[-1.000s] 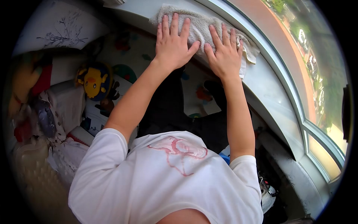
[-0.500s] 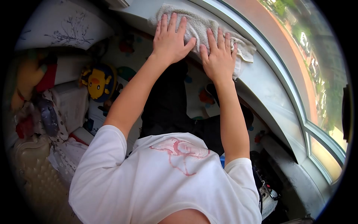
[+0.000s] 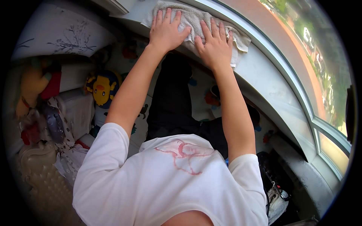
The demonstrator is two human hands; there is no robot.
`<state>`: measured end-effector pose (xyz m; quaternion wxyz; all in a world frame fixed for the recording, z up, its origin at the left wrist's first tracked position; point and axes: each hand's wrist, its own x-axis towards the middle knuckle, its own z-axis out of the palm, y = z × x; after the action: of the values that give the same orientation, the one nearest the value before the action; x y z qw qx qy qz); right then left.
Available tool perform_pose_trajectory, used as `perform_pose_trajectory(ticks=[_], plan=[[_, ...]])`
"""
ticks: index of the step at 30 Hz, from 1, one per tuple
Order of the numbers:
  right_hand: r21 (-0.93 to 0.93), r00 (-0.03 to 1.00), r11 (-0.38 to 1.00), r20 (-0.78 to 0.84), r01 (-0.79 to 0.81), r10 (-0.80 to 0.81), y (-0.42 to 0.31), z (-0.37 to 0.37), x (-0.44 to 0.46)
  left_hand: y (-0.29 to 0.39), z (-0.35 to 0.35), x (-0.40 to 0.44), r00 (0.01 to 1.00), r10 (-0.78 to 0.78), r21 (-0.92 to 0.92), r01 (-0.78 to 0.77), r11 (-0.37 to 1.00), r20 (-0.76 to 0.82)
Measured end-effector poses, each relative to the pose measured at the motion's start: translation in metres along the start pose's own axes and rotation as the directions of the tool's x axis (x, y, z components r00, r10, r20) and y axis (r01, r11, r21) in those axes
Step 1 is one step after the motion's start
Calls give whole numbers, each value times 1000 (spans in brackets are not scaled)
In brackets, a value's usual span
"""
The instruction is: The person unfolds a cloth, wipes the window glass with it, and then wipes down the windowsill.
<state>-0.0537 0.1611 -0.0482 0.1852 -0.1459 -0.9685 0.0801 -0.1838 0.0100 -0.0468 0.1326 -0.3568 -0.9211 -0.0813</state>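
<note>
A pale, rumpled towel (image 3: 194,19) lies spread on the white windowsill (image 3: 260,77), along the foot of the window frame. My left hand (image 3: 166,33) rests flat on the towel's left part, fingers spread. On its right part, my right hand (image 3: 217,47) presses down palm first, also with fingers apart. Both arms reach straight forward. One edge of the cloth hangs a little over the sill's near side, below my right hand.
A curved window (image 3: 301,56) runs along the right, with trees and buildings outside. To the left are a yellow duck-faced toy (image 3: 101,90), a plush toy (image 3: 32,84) and a tufted beige headboard (image 3: 41,173). Dark bags and cables (image 3: 277,180) lie at lower right.
Both hands and the towel have shifted slightly left and away from me along the sill. The whole view has also moved a little. Both palms stay on the cloth.
</note>
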Motion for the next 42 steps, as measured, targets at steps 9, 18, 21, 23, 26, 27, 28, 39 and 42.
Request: perform_pose_trajectory(ticks=[9, 18, 21, 23, 26, 27, 28, 39, 42], plan=[[25, 999, 999, 32, 26, -26, -9, -19, -14, 9, -26, -34, 995, 29, -2, -29, 1000, 95], [-7, 999, 1000, 43, 25, -25, -5, -2, 10, 0, -6, 1, 990, -7, -25, 10, 1000, 138], [1, 999, 1000, 29, 31, -31, -9, -10, -8, 2, -9, -18, 995, -5, -57, 10, 998, 99], [2, 999, 1000, 32, 29, -29, -13, -18, -21, 6, -14, -33, 996, -1, -72, 8, 997, 88], [7, 999, 999, 20, 34, -34, -13, -20, -22, 6, -17, -41, 997, 25, -105, -18, 994, 68], [4, 999, 999, 21, 38, -38, -13, -20, -20, 5, -17, -42, 997, 35, -118, -27, 993, 62], [9, 999, 999, 33, 31, -32, -13, -19, -15, 3, -16, -38, 997, 34, -128, -25, 991, 74], [32, 998, 999, 66, 16, -18, -10, -3, 11, -9, -5, 3, 995, -27, -108, 38, 993, 96], [48, 997, 999, 72, 10, -14, -19, -16, -9, -11, -13, -20, 995, 16, -121, -4, 993, 95]])
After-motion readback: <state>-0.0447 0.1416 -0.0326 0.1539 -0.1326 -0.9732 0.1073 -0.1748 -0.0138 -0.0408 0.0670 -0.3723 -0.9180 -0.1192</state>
